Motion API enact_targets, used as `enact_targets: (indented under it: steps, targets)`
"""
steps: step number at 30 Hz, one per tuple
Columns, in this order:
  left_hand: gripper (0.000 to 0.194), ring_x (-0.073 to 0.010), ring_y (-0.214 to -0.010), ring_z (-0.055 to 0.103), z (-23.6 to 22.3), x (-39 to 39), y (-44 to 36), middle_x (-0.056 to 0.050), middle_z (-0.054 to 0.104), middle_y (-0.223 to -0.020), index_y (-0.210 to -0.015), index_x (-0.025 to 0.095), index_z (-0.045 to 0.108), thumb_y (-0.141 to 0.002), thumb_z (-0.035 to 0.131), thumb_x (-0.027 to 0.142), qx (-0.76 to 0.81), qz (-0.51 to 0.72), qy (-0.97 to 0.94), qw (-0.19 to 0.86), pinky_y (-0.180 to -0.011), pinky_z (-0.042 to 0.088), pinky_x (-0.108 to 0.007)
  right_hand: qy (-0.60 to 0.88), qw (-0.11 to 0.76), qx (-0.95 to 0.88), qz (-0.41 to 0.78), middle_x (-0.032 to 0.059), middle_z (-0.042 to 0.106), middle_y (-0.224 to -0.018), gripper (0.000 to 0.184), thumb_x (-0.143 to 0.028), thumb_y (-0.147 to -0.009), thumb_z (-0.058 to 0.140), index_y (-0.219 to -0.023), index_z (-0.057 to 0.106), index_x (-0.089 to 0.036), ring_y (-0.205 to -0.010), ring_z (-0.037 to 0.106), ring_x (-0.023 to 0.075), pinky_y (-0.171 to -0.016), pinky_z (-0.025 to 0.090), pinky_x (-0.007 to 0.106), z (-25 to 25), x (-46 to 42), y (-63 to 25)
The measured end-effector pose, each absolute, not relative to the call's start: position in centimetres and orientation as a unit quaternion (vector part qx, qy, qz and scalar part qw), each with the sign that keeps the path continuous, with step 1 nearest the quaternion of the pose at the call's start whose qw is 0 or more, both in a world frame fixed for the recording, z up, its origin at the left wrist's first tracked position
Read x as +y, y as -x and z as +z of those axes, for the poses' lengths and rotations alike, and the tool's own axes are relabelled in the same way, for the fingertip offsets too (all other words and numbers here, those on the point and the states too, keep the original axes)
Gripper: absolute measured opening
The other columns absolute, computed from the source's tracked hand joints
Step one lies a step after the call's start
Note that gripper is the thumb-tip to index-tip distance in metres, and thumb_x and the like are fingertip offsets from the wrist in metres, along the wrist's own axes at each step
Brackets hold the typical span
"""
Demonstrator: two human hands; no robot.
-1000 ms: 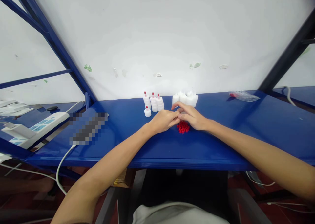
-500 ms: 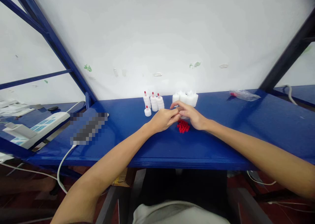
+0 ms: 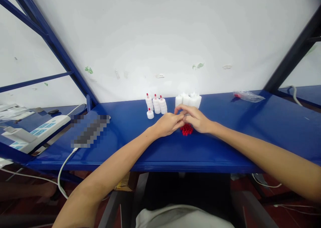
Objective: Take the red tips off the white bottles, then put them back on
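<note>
My left hand (image 3: 168, 123) and my right hand (image 3: 197, 119) meet above the blue table, fingertips together. Both are closed around something small that the fingers hide. Just under my right hand lies a heap of small red caps (image 3: 187, 131), partly covered by it. Left of the hands stand several white squeeze bottles (image 3: 156, 106) with red tips; a short one (image 3: 150, 114) is in front of them. Behind my right hand is a cluster of white bottles (image 3: 195, 101) on which no red tips show.
The blue table (image 3: 120, 141) runs up to a white wall. A clear plastic bag (image 3: 249, 96) with something red in it lies at the back right. On the left are a blurred-out dark device (image 3: 90, 131) with a white cable (image 3: 61, 167) and a power strip (image 3: 47, 129).
Both hands have dipped slightly and stay pressed together. The right hand now covers a bit more of the red caps. The bottles stand where they were.
</note>
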State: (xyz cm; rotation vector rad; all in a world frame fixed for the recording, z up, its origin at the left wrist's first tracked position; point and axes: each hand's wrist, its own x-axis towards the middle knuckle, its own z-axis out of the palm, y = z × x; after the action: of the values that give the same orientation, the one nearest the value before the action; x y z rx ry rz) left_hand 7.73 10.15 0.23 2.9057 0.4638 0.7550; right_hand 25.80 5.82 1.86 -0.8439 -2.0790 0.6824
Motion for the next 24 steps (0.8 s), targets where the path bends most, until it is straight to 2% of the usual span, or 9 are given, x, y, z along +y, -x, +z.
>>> enact_targets:
  steps: [6,8,11,14,18,21,24]
  targets:
    - [0.029,-0.0117,-0.057,0.052,0.2,10.0,-7.7,0.0,0.056,-0.066,-0.079,0.016,0.055,-0.099,0.041,0.03,0.155,0.242,-0.953,0.091,-0.057,0.037,-0.023,0.352,0.376,-0.834,0.196,-0.003,0.059,-0.062,0.023,-0.022,-0.076,0.043,-0.097,0.053,-0.02,-0.054,0.05,0.0159,-0.057,0.036,0.028,1.7,5.7,-25.7]
    - [0.028,-0.0103,-0.055,0.049,0.2,10.0,-7.7,0.002,0.054,-0.064,-0.076,0.016,0.053,-0.098,0.042,0.028,0.146,0.249,-0.95,0.116,-0.056,0.035,-0.022,0.356,0.371,-0.835,0.197,-0.003,0.06,-0.064,0.023,-0.026,-0.083,0.045,-0.103,0.053,-0.02,-0.054,0.051,0.0156,-0.057,0.036,0.028,1.6,5.7,-25.7]
    - [0.03,-0.0079,-0.052,0.041,0.8,10.2,-7.4,0.004,0.046,-0.06,-0.068,0.017,0.047,-0.096,0.042,0.027,0.137,0.274,-0.938,0.162,-0.054,0.032,-0.022,0.356,0.365,-0.837,0.198,-0.0018,0.061,-0.069,0.035,-0.04,-0.093,0.043,-0.119,0.05,-0.019,-0.058,0.053,0.0161,-0.059,0.037,0.028,1.5,5.9,-25.8]
    - [0.038,-0.0075,-0.05,0.034,2.7,10.8,-5.8,0.005,0.036,-0.054,-0.061,0.018,0.04,-0.096,0.041,0.034,0.197,0.309,-0.91,0.191,-0.051,0.028,-0.022,0.371,0.387,-0.825,0.177,-0.0033,0.055,-0.065,0.04,-0.046,-0.097,0.038,-0.123,0.05,-0.018,-0.058,0.052,0.016,-0.061,0.036,0.029,1.3,6.2,-26.3]
    - [0.044,-0.0077,-0.047,0.034,5.6,12.7,-1.4,0.004,0.041,-0.051,-0.058,0.018,0.04,-0.094,0.042,0.042,0.317,0.277,-0.884,0.203,-0.048,0.027,-0.023,0.415,0.397,-0.803,0.157,-0.0048,0.05,-0.063,0.033,-0.041,-0.096,0.042,-0.117,0.053,-0.019,-0.058,0.051,0.0153,-0.063,0.036,0.03,1.1,6.7,-26.9]
    - [0.044,-0.0071,-0.045,0.031,6.5,14.2,1.6,0.004,0.039,-0.049,-0.056,0.018,0.039,-0.091,0.044,0.043,0.398,0.246,-0.865,0.183,-0.047,0.025,-0.023,0.418,0.395,-0.803,0.156,-0.0035,0.052,-0.068,0.028,-0.028,-0.091,0.043,-0.115,0.054,-0.019,-0.061,0.05,0.0152,-0.064,0.037,0.03,1.0,7.0,-27.0]
    - [0.044,-0.0072,-0.045,0.031,6.3,15.1,3.0,0.004,0.038,-0.048,-0.054,0.017,0.038,-0.089,0.045,0.043,0.432,0.216,-0.86,0.163,-0.048,0.024,-0.023,0.403,0.399,-0.81,0.149,-0.0004,0.056,-0.075,0.03,-0.017,-0.085,0.038,-0.108,0.058,-0.018,-0.067,0.052,0.0168,-0.067,0.039,0.031,0.9,7.2,-26.9]
